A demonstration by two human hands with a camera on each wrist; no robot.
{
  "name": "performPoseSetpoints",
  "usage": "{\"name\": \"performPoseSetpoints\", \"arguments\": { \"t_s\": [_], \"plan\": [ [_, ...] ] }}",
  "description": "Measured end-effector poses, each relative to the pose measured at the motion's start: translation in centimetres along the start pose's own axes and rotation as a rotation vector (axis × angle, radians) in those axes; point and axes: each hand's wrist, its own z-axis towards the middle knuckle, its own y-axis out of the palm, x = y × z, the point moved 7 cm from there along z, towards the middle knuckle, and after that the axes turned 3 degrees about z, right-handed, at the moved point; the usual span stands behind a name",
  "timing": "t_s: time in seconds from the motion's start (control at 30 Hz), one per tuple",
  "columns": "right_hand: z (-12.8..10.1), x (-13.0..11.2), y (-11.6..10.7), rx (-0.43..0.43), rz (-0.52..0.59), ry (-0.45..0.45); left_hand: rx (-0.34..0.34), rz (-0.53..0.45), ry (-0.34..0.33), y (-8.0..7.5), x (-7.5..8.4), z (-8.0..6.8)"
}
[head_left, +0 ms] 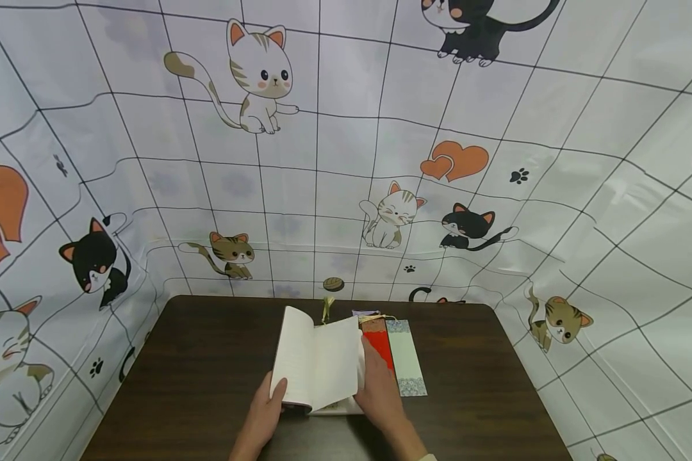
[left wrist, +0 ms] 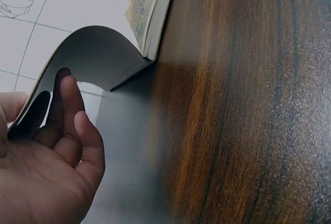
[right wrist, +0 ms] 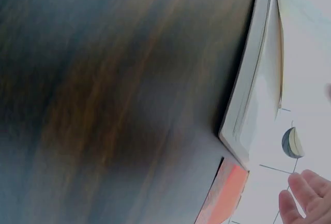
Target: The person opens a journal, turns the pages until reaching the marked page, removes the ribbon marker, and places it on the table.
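Dark wood-grain bench (head_left: pixel 207 358) fills the lower part of the head view, enclosed on three sides by a white sheet (head_left: pixel 346 160) printed with cartoon cats, hearts and a black grid. An open book (head_left: pixel 317 365) lies at the near middle of the bench, its white pages lifted and curving upward. The left hand (head_left: pixel 265 410) holds the near left edge of the book, thumb on the raised pages and fingers curled beneath them; the left wrist view shows these fingers (left wrist: pixel 70 105) under the bent leaf. The right hand (head_left: pixel 380 390) rests on the right side of the book with fingers extended and relaxed, its grip open and clasping nothing. Just right of the book, side by side on the bench, lie a red bookmark (head_left: pixel 378 342), partly under the right hand, and a pale bookmark (head_left: pixel 406 358) with patterned ends.
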Motion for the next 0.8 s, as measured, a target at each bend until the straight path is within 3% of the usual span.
{"name": "performPoseSetpoints", "arguments": {
  "t_s": [0.1,0.17,0.4,0.5,0.8],
  "plan": [
    [0.1,0.0,0.2,0.002,0.058,0.058,0.002,0.003,0.001,0.1,0.0,0.0],
    [0.0,-0.4,0.7,-0.037,0.080,0.046,0.004,0.008,-0.002,0.1,0.0,0.0],
    [-1.0,-2.7,3.2,-0.283,0.114,-0.103,-0.007,-0.007,-0.002,0.3,-0.1,0.1],
    [-1.6,-3.6,4.0,-0.340,0.099,-0.126,-0.016,-0.023,-0.011,0.5,-0.2,0.2],
    [-2.2,-5.1,4.2,-0.267,-0.041,-0.190,-0.019,-0.039,-0.025,0.5,-0.4,0.2]
  ]
}}
